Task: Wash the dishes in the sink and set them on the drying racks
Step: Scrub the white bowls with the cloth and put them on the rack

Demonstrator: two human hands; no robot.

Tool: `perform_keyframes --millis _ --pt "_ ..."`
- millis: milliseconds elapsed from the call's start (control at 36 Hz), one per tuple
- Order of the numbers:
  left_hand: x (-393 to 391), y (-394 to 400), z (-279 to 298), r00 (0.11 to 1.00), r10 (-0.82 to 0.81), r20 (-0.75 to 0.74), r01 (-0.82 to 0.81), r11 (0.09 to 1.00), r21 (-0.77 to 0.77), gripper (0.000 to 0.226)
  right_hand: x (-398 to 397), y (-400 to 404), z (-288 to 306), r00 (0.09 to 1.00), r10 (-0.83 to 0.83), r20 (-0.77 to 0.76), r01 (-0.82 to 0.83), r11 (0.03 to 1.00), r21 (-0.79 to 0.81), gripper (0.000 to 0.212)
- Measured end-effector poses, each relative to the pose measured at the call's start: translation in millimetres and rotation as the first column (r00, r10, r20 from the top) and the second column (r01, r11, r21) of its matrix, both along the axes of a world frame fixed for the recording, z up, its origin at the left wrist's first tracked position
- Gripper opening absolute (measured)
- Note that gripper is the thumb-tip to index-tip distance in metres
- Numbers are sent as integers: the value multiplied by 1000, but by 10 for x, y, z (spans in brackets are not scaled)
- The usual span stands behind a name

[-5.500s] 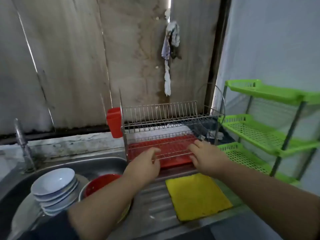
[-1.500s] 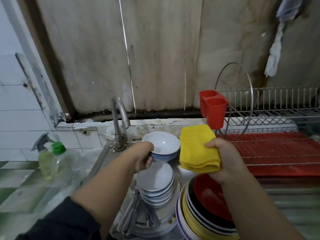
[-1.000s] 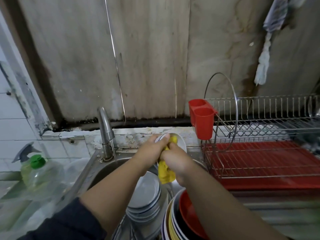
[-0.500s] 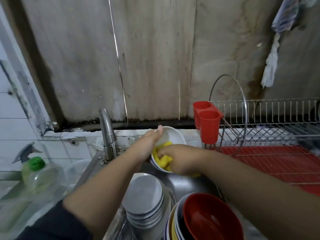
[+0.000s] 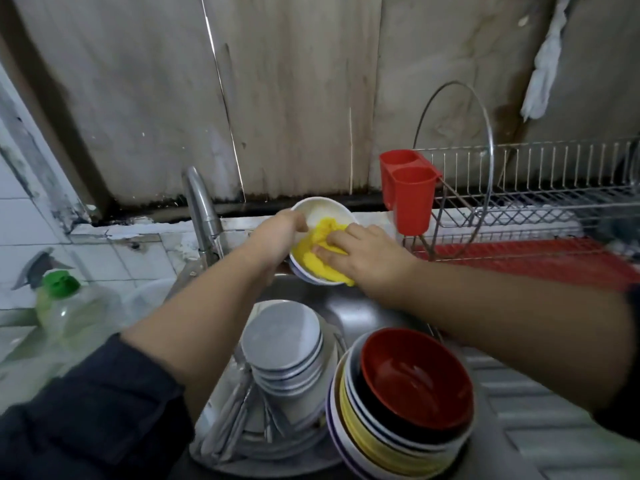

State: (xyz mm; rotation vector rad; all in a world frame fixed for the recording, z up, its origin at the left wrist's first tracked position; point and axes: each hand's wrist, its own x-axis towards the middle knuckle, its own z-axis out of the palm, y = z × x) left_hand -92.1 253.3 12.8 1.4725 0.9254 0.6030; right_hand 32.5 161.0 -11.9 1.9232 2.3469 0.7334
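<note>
My left hand [image 5: 277, 235] grips the left rim of a white bowl [image 5: 323, 211], tilted toward me above the sink's far edge. My right hand [image 5: 360, 252] presses a yellow cloth [image 5: 313, 249] into the bowl with its fingers spread. Below in the sink [image 5: 349, 311] stand a stack of white bowls [image 5: 282, 344] on plates with cutlery [image 5: 239, 420] beside them. To their right is a stack of bowls with a red bowl [image 5: 414, 379] on top. The wire drying rack [image 5: 540, 202] with a red tray [image 5: 554, 254] stands at the right.
A tap [image 5: 201, 209] rises just left of the held bowl. A red cutlery holder [image 5: 408, 190] hangs on the rack's left end. A dish-soap bottle with a green cap [image 5: 65, 306] and a spray bottle [image 5: 33, 268] stand at the left. A white rag [image 5: 543, 74] hangs on the wall.
My right hand has slid the yellow cloth across the inside of the bowl. My left hand keeps its hold on the rim, and the bowl has tilted slightly more toward me.
</note>
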Motion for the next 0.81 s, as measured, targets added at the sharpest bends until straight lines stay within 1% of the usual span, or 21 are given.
perform_keyframes --millis 56,83,111,139,167,222,250,306,333,361,417,444,500,556,611,639,694,722,750,778,806 --pt "80 -92 -101 985 103 137 -105 994 11 16 -228 44 -98 963 -163 -214 161 987 -26 54" --pt "109 -138 -139 969 127 211 -138 990 40 20 -301 70 -136 936 -206 -284 211 977 -11 50" --pt "122 -165 -169 959 120 258 -143 987 71 22 -337 80 -134 934 -190 -303 199 980 -1 48" --pt "113 -149 -191 960 85 267 -109 991 74 24 -324 69 -107 939 -164 -301 177 984 17 47" --pt "70 -119 -192 970 35 239 -46 998 41 26 -245 47 -102 961 -129 -246 137 990 16 49" --pt "-34 -20 -166 986 -96 135 109 990 -91 33 -73 -70 -4 997 17 -81 -17 1000 -6 53" --pt "-79 18 -161 985 -145 98 158 976 -151 36 30 -104 31 998 66 -16 -67 998 -20 49" --pt "-99 -13 -151 991 -118 61 126 979 -162 29 117 -166 45 993 96 62 -95 995 -16 44" --pt "-81 -84 -154 997 -43 62 51 991 -124 20 80 -149 14 997 69 24 -68 997 -41 48" --pt "-36 -150 -194 996 38 79 -32 996 -79 15 -38 -120 -20 997 -7 -71 3 998 -57 56" --pt "47 -258 -277 981 102 167 -106 994 16 17 -253 -79 -120 958 -198 -209 183 979 -90 52" --pt "48 -298 -311 979 69 193 -75 997 24 23 -275 -60 -216 958 -160 -238 151 987 -55 47" --pt "-31 -258 -270 980 -70 188 80 996 -48 29 -244 -124 -246 966 -76 -246 68 997 -41 46" --pt "-138 -126 -200 969 -191 157 222 951 -216 38 -91 -213 -161 984 -34 -174 33 999 -8 45" --pt "-191 -75 -154 975 -197 106 220 931 -291 49 47 -259 -62 996 62 -71 -62 998 6 39" --pt "-171 -118 -123 988 -124 94 144 953 -265 40 21 -269 -12 998 35 -46 -36 999 -26 41" --pt "-61 -270 -150 986 84 147 -72 993 -90 11 -171 -200 15 988 -68 -136 65 997 -29 49" --pt "-1 -340 -183 964 134 228 -140 990 12 13 -238 -159 -35 974 -123 -189 114 992 -55 49" --pt "45 -417 -211 946 118 302 -146 987 70 24 -288 -110 -85 967 -111 -228 104 994 -41 47" --pt "49 -432 -242 941 66 332 -104 990 98 35 -294 -90 -128 983 -72 -167 70 997 -21 45" --pt "22 -415 -221 948 -4 318 -24 996 83 43 -286 -121 -129 988 -19 -156 22 1000 20 43"
